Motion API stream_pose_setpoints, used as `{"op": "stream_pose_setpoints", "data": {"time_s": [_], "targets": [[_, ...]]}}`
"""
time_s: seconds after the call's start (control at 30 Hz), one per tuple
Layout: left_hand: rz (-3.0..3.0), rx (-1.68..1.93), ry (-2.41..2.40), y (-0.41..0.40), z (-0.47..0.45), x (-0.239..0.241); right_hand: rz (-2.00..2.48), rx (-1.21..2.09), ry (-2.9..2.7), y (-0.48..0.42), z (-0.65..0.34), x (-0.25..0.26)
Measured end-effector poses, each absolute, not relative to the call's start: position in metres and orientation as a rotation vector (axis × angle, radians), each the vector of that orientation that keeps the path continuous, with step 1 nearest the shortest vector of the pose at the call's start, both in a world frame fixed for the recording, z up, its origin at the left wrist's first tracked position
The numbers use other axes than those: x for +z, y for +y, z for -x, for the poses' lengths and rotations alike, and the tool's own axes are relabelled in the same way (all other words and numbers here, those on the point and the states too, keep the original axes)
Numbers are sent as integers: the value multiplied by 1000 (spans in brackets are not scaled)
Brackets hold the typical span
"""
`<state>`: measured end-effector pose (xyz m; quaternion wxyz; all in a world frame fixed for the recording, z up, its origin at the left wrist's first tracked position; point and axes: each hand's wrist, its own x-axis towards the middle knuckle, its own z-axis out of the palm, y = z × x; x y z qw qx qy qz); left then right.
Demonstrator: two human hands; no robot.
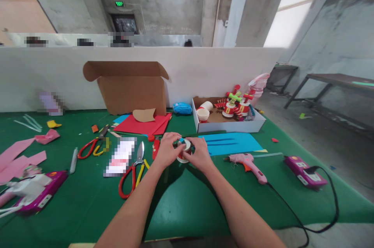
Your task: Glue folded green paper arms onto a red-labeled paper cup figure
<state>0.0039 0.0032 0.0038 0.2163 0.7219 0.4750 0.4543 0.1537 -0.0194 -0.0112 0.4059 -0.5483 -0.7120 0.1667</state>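
Note:
A small paper cup [184,158] with a white top and a red band stands on the green table in front of me. My left hand [168,149] is closed at the cup's left side, its fingertips at a small blue paper strip [182,140] over the top. From the right, my right hand [201,153] grips the same cup, thumb low on its side. Fingers cover much of the cup and the strip's ends. Just left of my left hand lie a red-capped red tool [156,148], partly hidden, and large red-and-yellow-handled scissors [136,170].
A pink glue gun [245,162] lies right, its cord trailing forward past a purple power strip [305,172]. Blue paper [230,143] lies before a white box [230,126] of decorated cups. Red sheets [140,125], pliers [93,142] and another power strip [43,193] are left.

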Motion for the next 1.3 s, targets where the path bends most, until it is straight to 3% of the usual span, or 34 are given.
{"op": "stream_pose_setpoints", "data": {"time_s": [0.23,0.47,0.7,0.93,1.07,1.3], "targets": [[-1809,1401,1329,6,0,1,1380,406,-1794,-19,-154,-14],[-1290,1326,1171,7,1,7,1391,460,-1806,-20,-156,-11],[-1287,1500,1118,4,2,16,1322,315,-1793,-48,-185,20],[-1218,1502,1073,4,2,18,2042,-43,-1677,-91,-295,30],[-1171,1500,1054,6,0,17,2450,110,-1666,-96,-333,13],[-1148,1481,1052,8,0,11,2394,249,-1723,-96,-327,7]]}}
